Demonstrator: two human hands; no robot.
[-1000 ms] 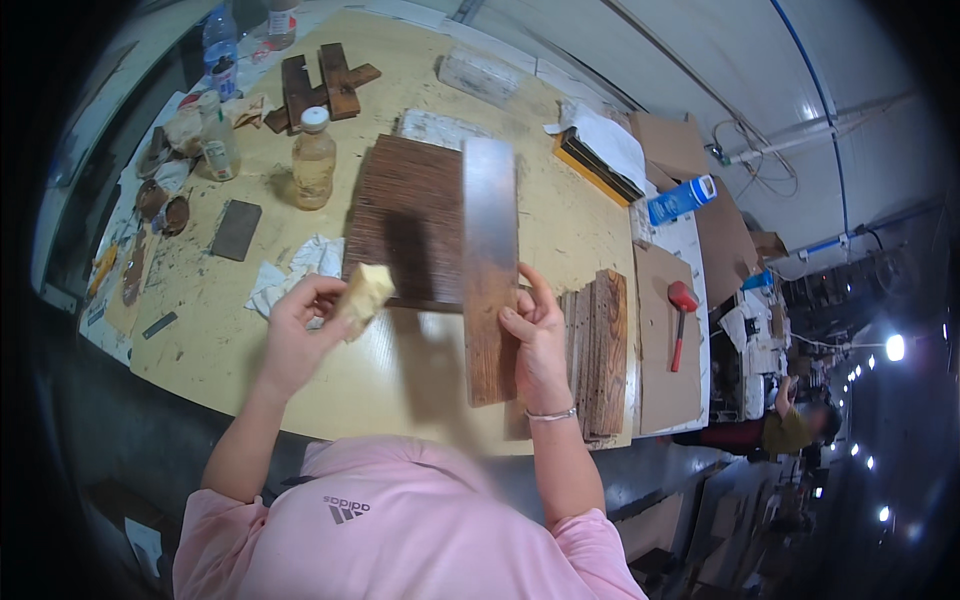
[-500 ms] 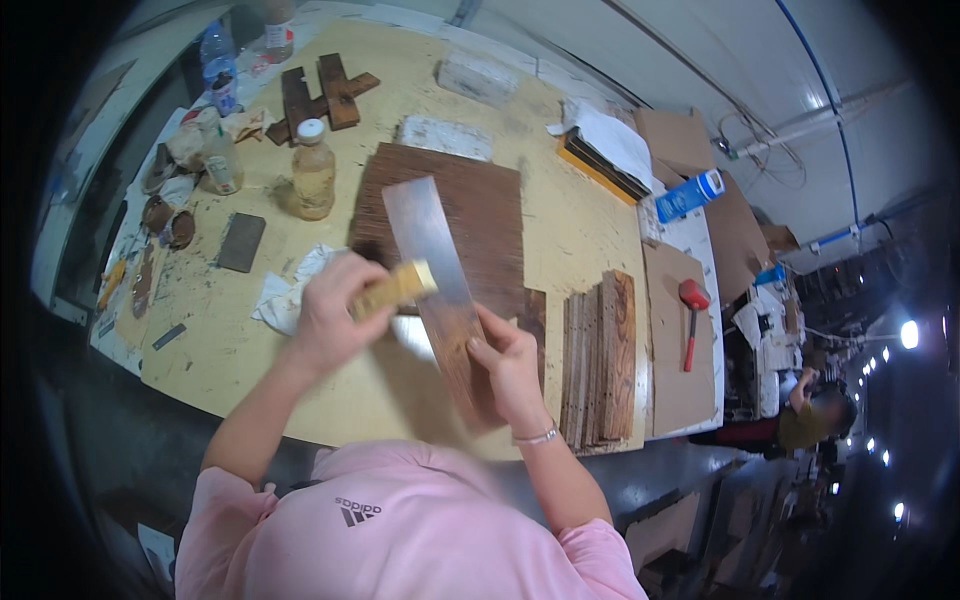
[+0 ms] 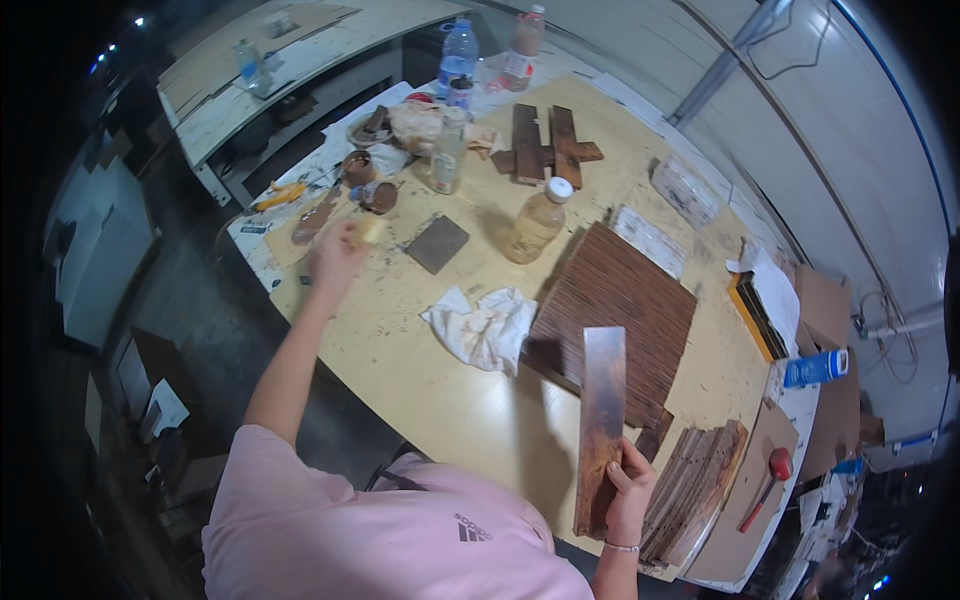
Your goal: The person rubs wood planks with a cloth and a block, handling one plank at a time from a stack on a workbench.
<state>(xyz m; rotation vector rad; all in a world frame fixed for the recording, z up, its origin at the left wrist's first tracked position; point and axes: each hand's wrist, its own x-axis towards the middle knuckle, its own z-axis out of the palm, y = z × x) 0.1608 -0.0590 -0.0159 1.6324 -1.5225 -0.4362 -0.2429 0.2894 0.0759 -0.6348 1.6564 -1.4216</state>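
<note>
My right hand (image 3: 628,490) grips the lower right edge of a brown wooden board (image 3: 602,400), thumb on its face. The board stands nearly upright in view, its upper part shiny with reflected light. Far to the left, my left hand (image 3: 340,250) is closed round a small yellowish block (image 3: 369,231); blur hides its exact kind. That hand is over the left part of the worktable, close to a jar lying on its side (image 3: 377,196) and a brown smeared patch (image 3: 316,218). Behind the board lies a stack of dark brown panels (image 3: 625,310).
Near the middle are a stained white cloth (image 3: 482,328), a grey sanding pad (image 3: 437,244) and a white-capped bottle (image 3: 540,222). Stacked boards (image 3: 695,490) and a red mallet (image 3: 768,485) lie at the right. Dark wood strips (image 3: 528,145) and plastic bottles (image 3: 459,55) are farther back.
My left hand has moved away from the board to the table's left side, carrying the yellowish block. My view has turned left; my right hand still holds the board.
</note>
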